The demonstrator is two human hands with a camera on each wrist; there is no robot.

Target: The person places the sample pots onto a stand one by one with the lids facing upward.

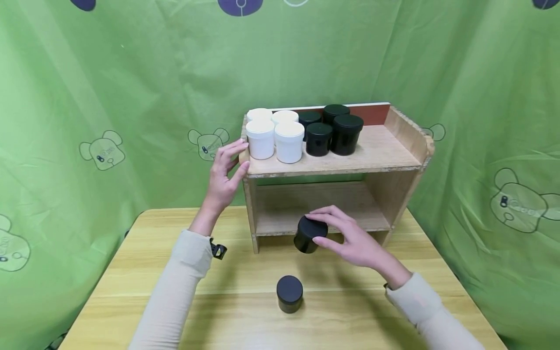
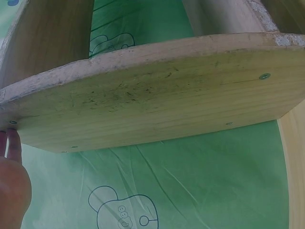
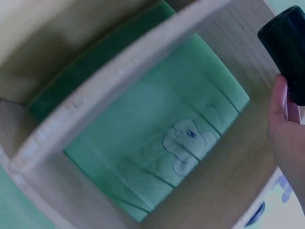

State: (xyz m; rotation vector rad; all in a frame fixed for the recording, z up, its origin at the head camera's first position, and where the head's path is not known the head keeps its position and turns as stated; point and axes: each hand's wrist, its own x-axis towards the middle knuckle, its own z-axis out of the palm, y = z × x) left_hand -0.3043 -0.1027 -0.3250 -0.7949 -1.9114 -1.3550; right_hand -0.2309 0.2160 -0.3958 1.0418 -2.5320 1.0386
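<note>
My right hand [image 1: 350,238] grips a black lidded jar [image 1: 309,234] between thumb and fingers, held in the air before the lower shelf. The same jar [image 3: 288,52] shows at the upper right of the right wrist view. My left hand [image 1: 225,175] rests on the left side panel of the wooden shelf unit [image 1: 332,167], fingers at its top edge. In the left wrist view, fingertips [image 2: 14,145] touch that panel's outer face. A second black jar [image 1: 289,294] stands on the table nearer to me. On the top shelf stand several white jars [image 1: 289,143] and, beside them, several black jars [image 1: 346,136].
The shelf unit stands at the back of the light wooden table [image 1: 245,321]. Its lower shelf [image 1: 315,199] has a raised right side panel [image 1: 385,194]. A green curtain [image 1: 153,97] with printed bear faces hangs behind and on both sides.
</note>
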